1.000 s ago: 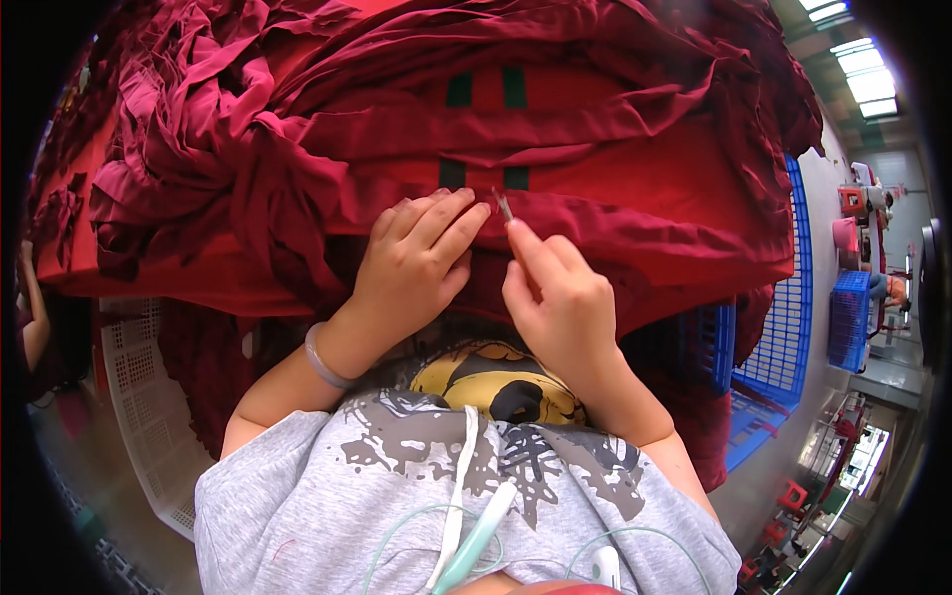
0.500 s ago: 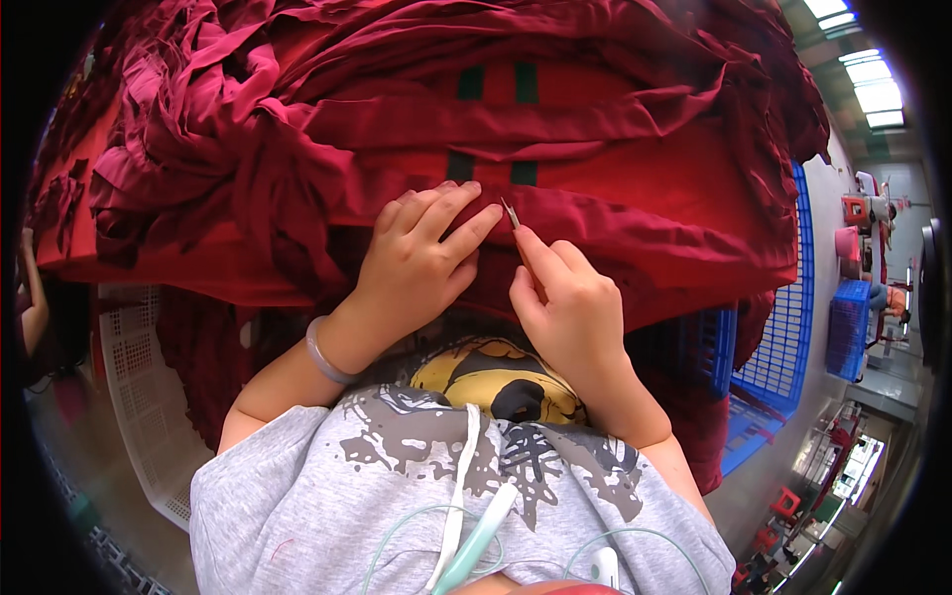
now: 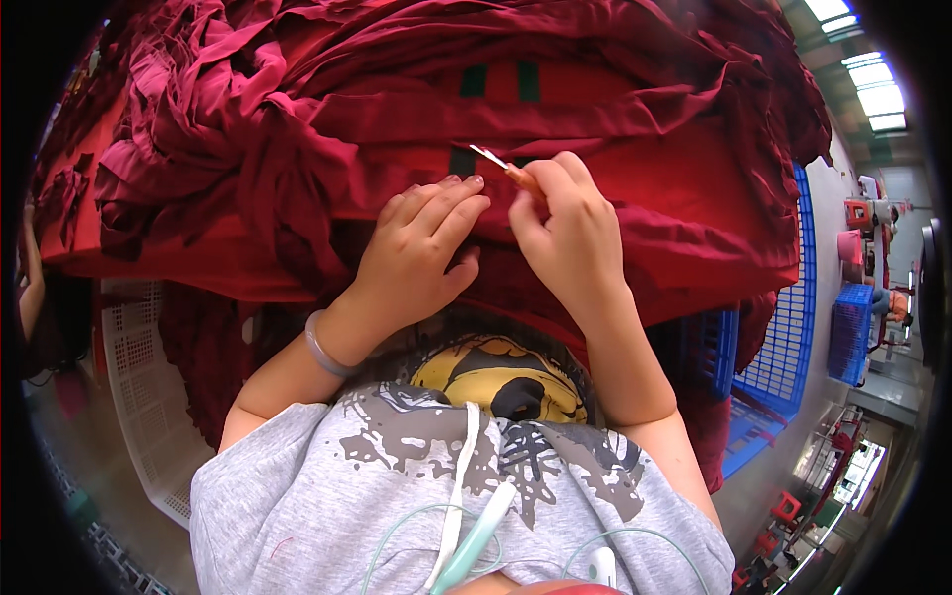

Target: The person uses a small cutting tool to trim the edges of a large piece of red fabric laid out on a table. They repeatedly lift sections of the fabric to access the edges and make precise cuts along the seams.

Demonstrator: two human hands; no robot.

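My left hand [image 3: 420,236] lies palm down on a maroon fabric strip [image 3: 674,230] at the near edge of the red-covered table [image 3: 635,89], fingers stretched out. Just right of it, my right hand [image 3: 575,226] is closed round the orange-brown handle of a seam ripper [image 3: 494,159]. Its thin metal tip points up and left, above the cloth and beyond my left fingertips. Further up the table, another long maroon strip [image 3: 397,117] runs crosswise over dark green stripes [image 3: 528,81]. What lies beneath my left palm is hidden.
Heaped maroon cloth [image 3: 213,109] covers the table's left and far sides. Below the table edge stand a white plastic basket [image 3: 149,387] on the left and a blue crate [image 3: 783,337] on the right. Another person's arm [image 3: 32,283] shows at the far left.
My right hand has moved up and away from the near strip, and the seam ripper now tilts further left, its tip higher. My left hand stays nearly in place, its fingers closer together.
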